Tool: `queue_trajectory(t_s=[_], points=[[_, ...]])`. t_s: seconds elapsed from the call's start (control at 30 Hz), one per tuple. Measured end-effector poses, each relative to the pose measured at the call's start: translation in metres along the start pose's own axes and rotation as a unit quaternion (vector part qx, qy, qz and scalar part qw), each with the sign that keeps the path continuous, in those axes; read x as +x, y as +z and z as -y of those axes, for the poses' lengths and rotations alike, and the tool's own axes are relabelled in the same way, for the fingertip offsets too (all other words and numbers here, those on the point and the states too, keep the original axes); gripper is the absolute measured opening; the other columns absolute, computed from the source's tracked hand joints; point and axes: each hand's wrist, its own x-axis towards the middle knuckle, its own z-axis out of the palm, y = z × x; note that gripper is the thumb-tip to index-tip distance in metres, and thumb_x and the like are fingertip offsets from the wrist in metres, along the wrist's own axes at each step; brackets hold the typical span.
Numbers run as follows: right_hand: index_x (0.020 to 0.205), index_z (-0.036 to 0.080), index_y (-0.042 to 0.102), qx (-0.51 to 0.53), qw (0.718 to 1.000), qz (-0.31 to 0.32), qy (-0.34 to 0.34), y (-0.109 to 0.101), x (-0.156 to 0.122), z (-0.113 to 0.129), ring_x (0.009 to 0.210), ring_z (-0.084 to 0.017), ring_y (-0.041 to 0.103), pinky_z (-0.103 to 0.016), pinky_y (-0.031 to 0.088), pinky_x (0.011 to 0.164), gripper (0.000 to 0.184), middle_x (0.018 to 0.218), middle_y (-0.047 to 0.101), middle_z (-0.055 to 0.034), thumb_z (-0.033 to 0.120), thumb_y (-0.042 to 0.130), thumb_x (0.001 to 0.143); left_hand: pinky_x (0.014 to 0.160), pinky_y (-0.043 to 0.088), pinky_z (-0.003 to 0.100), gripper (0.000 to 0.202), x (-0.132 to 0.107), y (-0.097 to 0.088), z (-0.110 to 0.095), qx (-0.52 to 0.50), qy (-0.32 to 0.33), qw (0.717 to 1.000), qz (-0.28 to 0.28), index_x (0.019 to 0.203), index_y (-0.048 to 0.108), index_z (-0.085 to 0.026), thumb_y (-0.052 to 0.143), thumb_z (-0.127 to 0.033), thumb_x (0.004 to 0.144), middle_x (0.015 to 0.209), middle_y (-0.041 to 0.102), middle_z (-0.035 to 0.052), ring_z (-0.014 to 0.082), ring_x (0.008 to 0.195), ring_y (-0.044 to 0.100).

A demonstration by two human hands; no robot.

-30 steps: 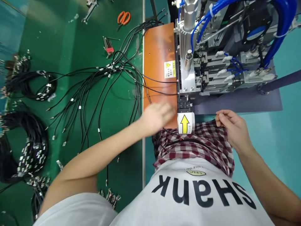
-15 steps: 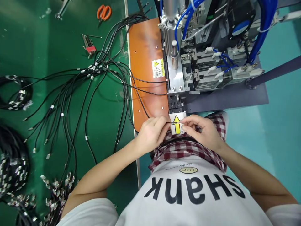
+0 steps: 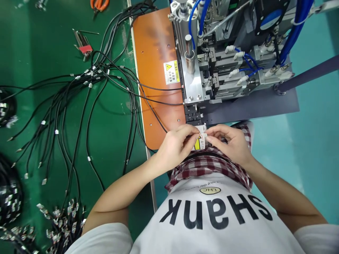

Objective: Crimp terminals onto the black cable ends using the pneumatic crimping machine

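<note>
My left hand (image 3: 176, 145) pinches a thin black cable (image 3: 156, 116) close to its end, thumb against forefinger. The cable runs from the bench across the orange plate and under that hand. Opposite it, my right hand (image 3: 231, 144) has thumb and forefinger closed at the cable's tip, where a small pale piece shows between both hands. The fingertips hide most of this piece. Just beneath the hands is a white label with a yellow arrow (image 3: 197, 144), at the front of the machine (image 3: 194, 93).
An orange plate (image 3: 159, 38) with a warning label adjoins the machine. On the green bench (image 3: 106, 106) lie several black cables (image 3: 62, 102), orange-handled cutters (image 3: 99, 4) and a red-banded bundle of metal rods (image 3: 84, 46). Two other cables run into the machine's side.
My hands have come closer together, the left shifting right, so less cable shows between them. The whole view has shifted, with the bench and machine appearing further left and up.
</note>
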Motion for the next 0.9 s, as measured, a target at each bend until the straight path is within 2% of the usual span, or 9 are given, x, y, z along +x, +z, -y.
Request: queue_trajectory(t_s=[0.23, 0.53, 0.67, 0.8, 0.9], points=[[0.09, 0.02, 0.075, 0.052, 0.999, -0.005, 0.005, 0.008, 0.007, 0.006, 0.071, -0.014, 0.062, -0.028, 0.05, 0.063, 0.012, 0.083, 0.072, -0.002, 0.031, 0.074, 0.087, 0.062, 0.043, 0.022, 0.006, 0.0, 0.005, -0.001, -0.055, -0.034, 0.998, -0.01, 0.097, 0.063, -0.018, 0.059, -0.022, 0.096, 0.081, 0.066, 0.0001, 0.0093, 0.066, 0.057], [0.09, 0.02, 0.074, 0.096, 0.995, -0.01, 0.014, 0.013, 0.009, 0.004, 0.067, -0.013, 0.059, -0.027, 0.049, 0.06, 0.01, 0.079, 0.07, -0.0016, 0.029, 0.073, 0.087, 0.063, 0.045, 0.023, 0.008, -0.003, 0.012, 0.003, -0.138, -0.087, 0.986, -0.027, 0.095, 0.063, -0.018, 0.061, -0.025, 0.095, 0.081, 0.064, 0.0016, 0.011, 0.069, 0.057], [0.089, 0.019, 0.073, 0.09, 0.996, -0.006, 0.007, 0.014, 0.008, 0.005, 0.067, -0.013, 0.06, -0.028, 0.049, 0.061, 0.009, 0.078, 0.069, -0.0012, 0.028, 0.072, 0.088, 0.061, 0.046, 0.023, 0.011, -0.004, 0.017, 0.004, -0.204, -0.124, 0.971, -0.035, 0.092, 0.064, -0.017, 0.064, -0.028, 0.094, 0.078, 0.061, 0.001, 0.0106, 0.067, 0.055], [0.093, 0.021, 0.074, 0.023, 0.998, -0.045, -0.04, 0.014, 0.006, 0.007, 0.072, -0.015, 0.061, -0.03, 0.05, 0.067, 0.008, 0.086, 0.071, -0.0022, 0.025, 0.071, 0.088, 0.061, 0.047, 0.023, 0.017, -0.001, 0.019, 0.002, -0.284, -0.166, 0.944, -0.038, 0.094, 0.068, -0.016, 0.069, -0.033, 0.09, 0.079, 0.064, 0.002, 0.0104, 0.067, 0.056], [0.098, 0.022, 0.074, 0.013, 0.997, -0.062, -0.038, 0.01, 0.004, 0.006, 0.076, -0.017, 0.064, -0.032, 0.052, 0.071, 0.012, 0.091, 0.072, -0.0034, 0.027, 0.07, 0.088, 0.055, 0.044, 0.022, 0.02, 0.001, 0.019, -0.001, -0.339, -0.192, 0.92, -0.046, 0.091, 0.07, -0.015, 0.075, -0.035, 0.086, 0.076, 0.065, 0.0011, 0.0078, 0.059, 0.053]])
